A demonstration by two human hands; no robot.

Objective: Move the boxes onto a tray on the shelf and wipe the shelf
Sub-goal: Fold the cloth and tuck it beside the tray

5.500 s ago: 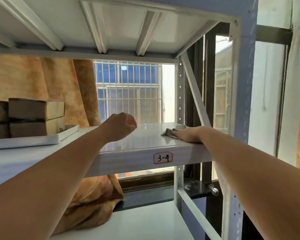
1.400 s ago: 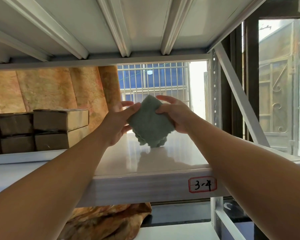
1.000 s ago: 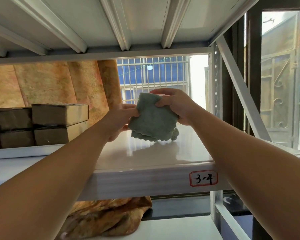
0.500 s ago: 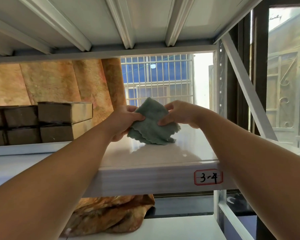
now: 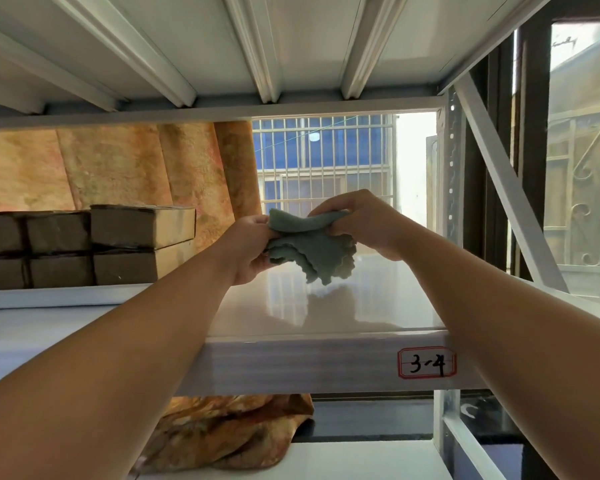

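A grey-green cloth (image 5: 314,252) hangs folded between both hands, just above the white shelf (image 5: 309,306). My left hand (image 5: 248,247) pinches its left edge and my right hand (image 5: 359,221) grips its top right. Several brown cardboard boxes (image 5: 132,244) are stacked two high on a white tray (image 5: 59,296) at the shelf's left.
The shelf's front edge carries a red-framed label "3-4" (image 5: 426,362). A white diagonal brace (image 5: 503,181) and upright close the right side. An orange patterned fabric (image 5: 118,168) hangs behind the boxes; a barred window (image 5: 323,157) lies beyond. The upper shelf's ribs (image 5: 257,46) run low overhead.
My right hand stopped wiping at the shelf's right end. Both hands lifted the cloth and have been folding it; it is now more bunched and hangs lower on the right.
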